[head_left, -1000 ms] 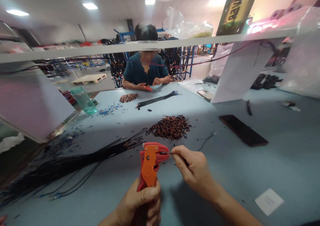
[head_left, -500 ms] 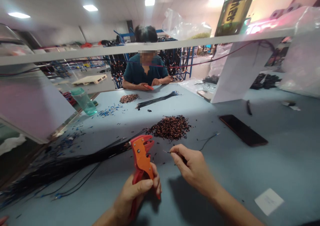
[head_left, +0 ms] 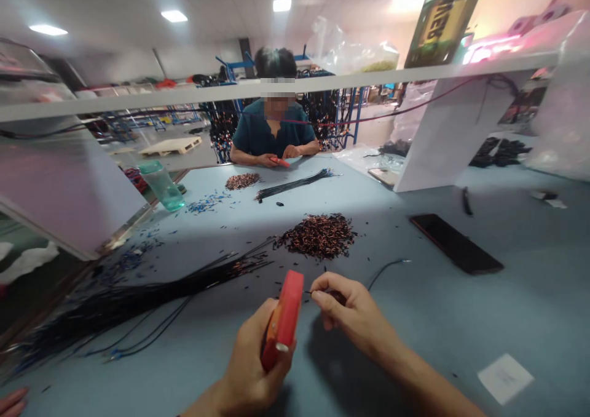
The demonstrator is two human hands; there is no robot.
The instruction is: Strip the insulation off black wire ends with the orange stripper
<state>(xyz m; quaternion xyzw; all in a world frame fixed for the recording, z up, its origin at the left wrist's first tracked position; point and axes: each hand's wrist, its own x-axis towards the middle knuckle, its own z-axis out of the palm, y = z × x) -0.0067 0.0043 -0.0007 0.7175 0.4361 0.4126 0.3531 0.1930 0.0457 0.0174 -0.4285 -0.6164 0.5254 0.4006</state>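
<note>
My left hand (head_left: 258, 355) is wrapped round a red and orange wire stripper (head_left: 286, 315), turned so its red back edge faces me. Just right of the tool, my right hand (head_left: 345, 303) pinches a thin black wire (head_left: 383, 271); its short end points at the tool and its far end lies out to the right. Beyond both hands is a heap of small black and copper pieces (head_left: 318, 236). A long bundle of black wires (head_left: 152, 303) stretches across the left of the table.
A phone (head_left: 456, 243) and a white paper square (head_left: 506, 378) lie on the right. Blue bits (head_left: 207, 202) and a green bottle (head_left: 162, 186) are at the left. A person (head_left: 275, 128) sits opposite, under a white shelf (head_left: 221, 91). Fingers (head_left: 13, 401) show at the lower left corner.
The wire stripper has rotated in my left hand's grip, from showing its orange side and jaws to its red back edge. It and my right hand's wire end are closer together.
</note>
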